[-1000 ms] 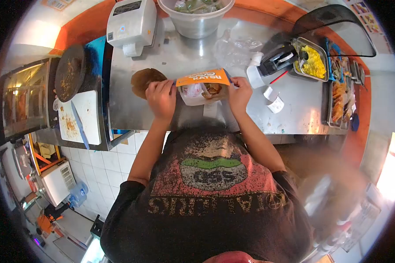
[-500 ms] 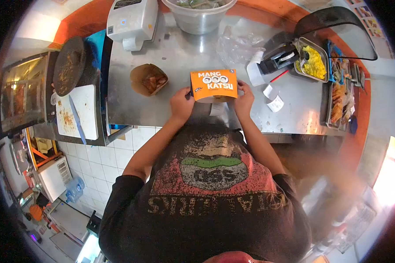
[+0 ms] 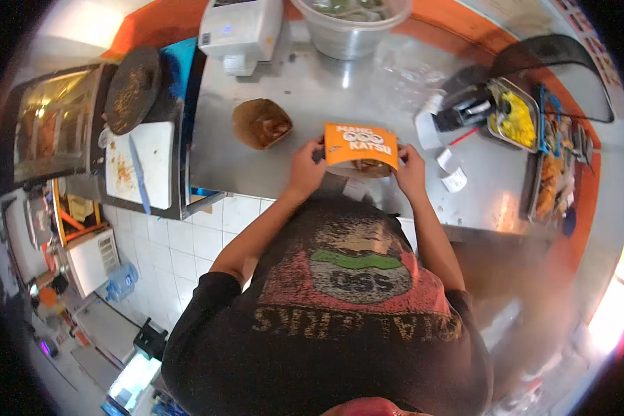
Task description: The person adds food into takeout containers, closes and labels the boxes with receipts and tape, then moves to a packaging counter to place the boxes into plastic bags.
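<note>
An orange printed food box (image 3: 361,147) sits on the steel counter (image 3: 312,97) in front of me, with food showing under its lower edge. My left hand (image 3: 306,168) grips the box's left side. My right hand (image 3: 410,172) grips its right side. A brown paper tray with fried food (image 3: 260,123) lies on the counter just left of my left hand, apart from it.
A white label printer (image 3: 241,29) and a large bowl of greens (image 3: 350,21) stand at the counter's back. Right are a metal tray of yellow food (image 3: 516,114), paper slips (image 3: 452,175) and trays of fried items (image 3: 553,173). Left: a white cutting board with knife (image 3: 139,173).
The orange lid has been folded down over the open container, so its printed face is on top. Both hands stay on the box's sides. My view has shifted, sliding the scene rightward.
</note>
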### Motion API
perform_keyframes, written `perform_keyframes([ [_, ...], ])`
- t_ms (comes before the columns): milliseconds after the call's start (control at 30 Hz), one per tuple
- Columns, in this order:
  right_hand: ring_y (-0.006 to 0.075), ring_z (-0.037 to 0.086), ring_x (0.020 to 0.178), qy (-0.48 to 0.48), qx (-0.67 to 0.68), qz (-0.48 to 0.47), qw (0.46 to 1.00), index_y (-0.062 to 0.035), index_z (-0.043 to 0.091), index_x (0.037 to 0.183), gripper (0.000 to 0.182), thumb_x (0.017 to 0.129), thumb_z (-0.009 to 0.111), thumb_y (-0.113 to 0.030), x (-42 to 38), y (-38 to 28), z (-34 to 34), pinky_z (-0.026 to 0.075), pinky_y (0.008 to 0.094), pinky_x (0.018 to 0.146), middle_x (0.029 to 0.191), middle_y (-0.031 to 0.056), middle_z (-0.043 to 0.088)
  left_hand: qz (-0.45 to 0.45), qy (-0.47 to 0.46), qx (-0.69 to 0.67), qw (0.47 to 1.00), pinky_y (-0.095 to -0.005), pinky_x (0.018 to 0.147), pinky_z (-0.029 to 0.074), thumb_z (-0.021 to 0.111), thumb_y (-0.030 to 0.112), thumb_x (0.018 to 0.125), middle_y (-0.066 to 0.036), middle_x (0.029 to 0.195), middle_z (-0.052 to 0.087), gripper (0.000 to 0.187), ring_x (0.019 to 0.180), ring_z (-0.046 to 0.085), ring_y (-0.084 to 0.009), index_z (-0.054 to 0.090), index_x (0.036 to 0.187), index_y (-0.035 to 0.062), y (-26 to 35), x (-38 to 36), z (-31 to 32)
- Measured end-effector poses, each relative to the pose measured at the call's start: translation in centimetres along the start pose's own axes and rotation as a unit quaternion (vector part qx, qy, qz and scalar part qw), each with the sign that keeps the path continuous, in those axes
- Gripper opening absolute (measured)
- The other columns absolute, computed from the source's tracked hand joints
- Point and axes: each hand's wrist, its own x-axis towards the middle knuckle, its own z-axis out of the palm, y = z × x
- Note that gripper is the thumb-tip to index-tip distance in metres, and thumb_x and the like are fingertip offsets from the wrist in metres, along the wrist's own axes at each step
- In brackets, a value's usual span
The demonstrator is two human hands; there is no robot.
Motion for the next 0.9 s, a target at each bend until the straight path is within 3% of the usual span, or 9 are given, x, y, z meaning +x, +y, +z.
perform_keyframes([
  [100,0.021,0.067,0.102,0.056,0.019,-0.053,0.997,-0.0002,0.052,0.083,0.022,0.077,0.073,0.003,-1.1,0.3,0.6,0.052,0.0333,0.089,0.116,0.019,0.068,0.026,-0.011,0.022,0.999,-0.041,0.092,0.05,0.065,0.002,0.073,-0.02,0.117,0.065,0.033,0.108,0.063,-0.0342,0.063,0.106,-0.0014,-1.0,-0.2,-0.1],
  [167,0.0313,0.057,0.124,0.063,0.121,0.025,0.99,-0.0015,0.059,0.11,0.038,0.075,0.075,-0.002,-1.6,0.4,1.2,0.046,0.0356,0.1,0.134,0.0184,0.059,0.005,-0.017,0.01,1.0,-0.042,0.092,0.05,0.064,0.0,0.072,-0.021,0.119,0.064,0.049,0.106,0.063,-0.0365,0.06,0.121,0.0016,-0.4,-0.5,-0.1],
  [200,0.0313,0.057,0.124,0.06,0.125,0.023,0.99,-0.0015,0.059,0.11,0.038,0.075,0.075,-0.002,-1.9,-0.4,1.2,0.046,0.0356,0.1,0.134,0.0184,0.059,0.072,-0.02,0.039,0.996,-0.0424,0.095,0.047,0.063,0.001,0.073,-0.02,0.121,0.064,0.056,0.11,0.06,-0.0368,0.057,0.128,0.0039,0.1,-0.5,-0.3],
  [267,0.0338,0.047,0.134,0.023,0.038,-0.037,0.998,-0.008,0.055,0.135,0.063,0.075,0.075,-0.003,-2.6,-2.6,0.2,0.038,0.0394,0.108,0.145,0.0208,0.048,0.138,-0.022,0.07,0.988,-0.0429,0.098,0.045,0.062,0.002,0.073,-0.02,0.123,0.063,0.063,0.114,0.058,-0.0371,0.054,0.135,0.0063,-0.1,-0.5,-0.9],
  [300,0.0338,0.047,0.134,0.022,0.039,-0.038,0.998,-0.008,0.055,0.135,0.063,0.075,0.075,-0.003,-2.9,-3.1,-0.1,0.038,0.0394,0.108,0.145,0.0208,0.048,0.177,-0.059,0.148,0.971,-0.0439,0.102,0.042,0.065,0.006,0.076,-0.021,0.126,0.06,0.066,0.119,0.053,-0.0382,0.049,0.14,0.0069,-0.3,-0.3,-1.2],
  [367,0.0335,0.038,0.141,-0.079,-0.235,-0.108,0.963,-0.013,0.042,0.148,0.079,0.077,0.075,-0.005,-3.4,-3.2,-1.0,0.033,0.0397,0.112,0.154,0.0204,0.035,0.215,-0.096,0.224,0.946,-0.0448,0.106,0.039,0.067,0.011,0.08,-0.022,0.13,0.058,0.069,0.124,0.049,-0.0394,0.044,0.145,0.0075,-0.7,-0.5,-1.8],
  [500,0.0328,0.042,0.137,-0.139,0.026,-0.083,0.986,-0.0193,0.045,0.147,0.084,0.072,0.083,-0.016,-2.6,-1.7,-1.8,0.034,0.037,0.111,0.152,0.0197,0.038,0.213,-0.143,0.18,0.95,-0.0446,0.103,0.04,0.07,0.021,0.083,-0.022,0.13,0.058,0.071,0.119,0.049,-0.0388,0.041,0.147,0.0071,-0.3,-0.7,-2.4],
  [700,0.0277,0.056,0.123,-0.09,-0.018,-0.021,0.996,-0.0188,0.058,0.136,0.076,0.065,0.087,-0.022,-1.9,-0.7,-1.7,0.036,0.0394,0.11,0.131,0.0135,0.062,0.133,-0.142,0.107,0.975,-0.0408,0.095,0.044,0.076,0.028,0.079,-0.019,0.12,0.063,0.072,0.103,0.056,-0.0337,0.049,0.142,0.0091,-1.0,-0.7,-1.2],
  [900,0.0289,0.057,0.118,-0.089,-0.064,-0.035,0.993,-0.0191,0.064,0.129,0.068,0.065,0.086,-0.023,-1.3,-0.4,-2.1,0.036,0.0442,0.109,0.13,0.0098,0.063,0.117,-0.143,0.106,0.977,-0.0376,0.09,0.046,0.08,0.029,0.074,-0.016,0.114,0.066,0.057,0.093,0.057,-0.0293,0.065,0.127,0.0163,-1.2,-0.8,-1.2],
])
